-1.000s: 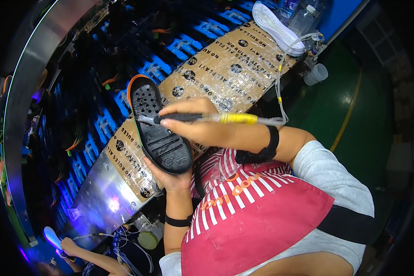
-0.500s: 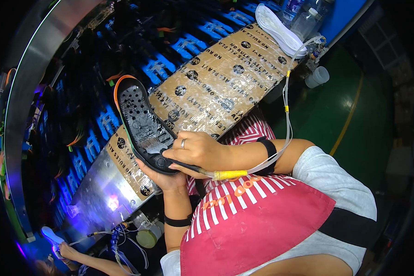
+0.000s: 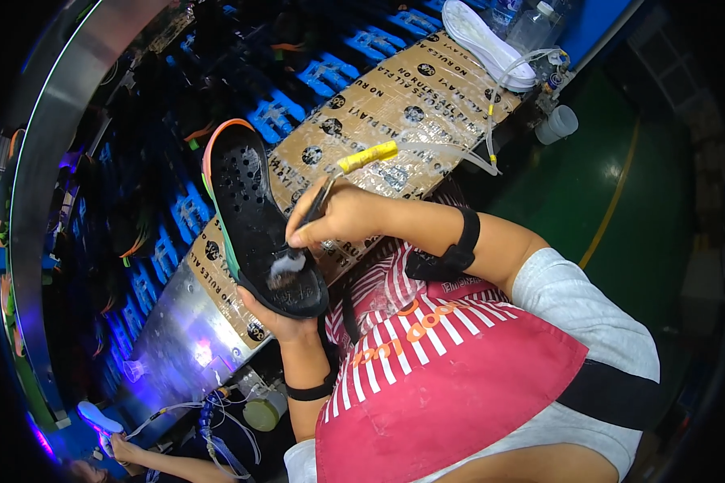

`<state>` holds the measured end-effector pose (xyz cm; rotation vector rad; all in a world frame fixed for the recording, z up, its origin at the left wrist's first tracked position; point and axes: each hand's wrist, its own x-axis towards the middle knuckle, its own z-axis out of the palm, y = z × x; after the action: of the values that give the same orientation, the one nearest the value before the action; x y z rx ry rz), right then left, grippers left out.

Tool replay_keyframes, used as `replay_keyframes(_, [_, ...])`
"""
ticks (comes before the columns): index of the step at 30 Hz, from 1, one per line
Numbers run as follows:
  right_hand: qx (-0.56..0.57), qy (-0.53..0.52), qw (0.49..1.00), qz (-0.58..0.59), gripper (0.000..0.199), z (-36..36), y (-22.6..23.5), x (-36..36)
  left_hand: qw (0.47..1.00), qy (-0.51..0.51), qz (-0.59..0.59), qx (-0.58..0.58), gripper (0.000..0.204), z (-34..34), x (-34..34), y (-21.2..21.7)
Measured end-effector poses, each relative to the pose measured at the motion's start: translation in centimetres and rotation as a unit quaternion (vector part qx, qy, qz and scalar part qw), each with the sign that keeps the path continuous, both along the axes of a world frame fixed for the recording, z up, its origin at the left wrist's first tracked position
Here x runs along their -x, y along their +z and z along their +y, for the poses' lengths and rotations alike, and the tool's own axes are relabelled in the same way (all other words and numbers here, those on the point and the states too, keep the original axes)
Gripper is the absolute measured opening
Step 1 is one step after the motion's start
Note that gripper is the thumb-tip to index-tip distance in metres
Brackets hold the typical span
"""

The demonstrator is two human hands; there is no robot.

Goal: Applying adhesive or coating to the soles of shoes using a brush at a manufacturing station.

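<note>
My left hand (image 3: 275, 320) grips a black shoe sole (image 3: 250, 211) by its near end, mostly from underneath. The sole has an orange and green outer edge and rows of small holes toward its far end. In my right hand (image 3: 342, 216) is a dark-handled glue brush (image 3: 288, 264), pointing down. Its pale, splayed bristles touch the inside of the sole near my left hand. A clear tube with a yellow taped section (image 3: 368, 156) runs from the brush's upper end toward the right. My left fingers are partly hidden beneath the sole.
A bench covered with printed brown cardboard (image 3: 379, 92) lies beyond my arms. White soles (image 3: 491, 50), clear bottles (image 3: 532, 30) and a white cup (image 3: 557, 124) are at the far right. Blue racks (image 3: 278, 117) line the far side. Another person's hand (image 3: 122, 447) holds a sole at lower left.
My right hand has turned the brush from lying low to standing steeply, bristles now nearer the sole's near end. The yellow taped tube has swung up over the cardboard.
</note>
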<state>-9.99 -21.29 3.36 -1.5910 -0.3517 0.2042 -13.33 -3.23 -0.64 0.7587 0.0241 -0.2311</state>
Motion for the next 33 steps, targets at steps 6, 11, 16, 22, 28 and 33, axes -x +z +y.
replay_keyframes(6, [0.076, -0.163, 0.963, -0.198, 0.019, -0.2, -0.1, -1.0, 0.999, -0.018, 0.043, -0.007, 0.069, -0.4, 0.3, 0.5])
replay_keyframes(11, [0.121, -0.139, 0.922, -0.34, 0.02, 1.8, -1.0, 0.5, 0.994, 0.059, 0.087, 0.029, 0.063, 0.0, -0.2, 0.5])
replay_keyframes(16, [0.022, -0.054, 0.974, -0.217, 0.023, 0.9, -0.3, 1.8, 0.978, 0.081, 0.151, -0.12, 0.072, 2.1, -0.6, -0.8])
replay_keyframes(22, [0.031, -0.218, 0.959, -0.179, 0.019, -1.6, 1.1, 2.0, 0.958, 0.204, 0.044, -0.198, 0.07, 3.5, -0.3, 0.8])
replay_keyframes(28, [0.036, -0.251, 0.951, -0.175, 0.02, -2.5, 0.3, 2.9, 0.934, 0.233, -0.14, -0.23, 0.084, 4.1, 0.0, 0.9])
replay_keyframes(33, [0.044, -0.265, 0.956, -0.121, 0.02, -2.9, 0.0, 3.4, 0.878, 0.287, -0.198, -0.327, 0.093, 3.9, -1.6, 0.9])
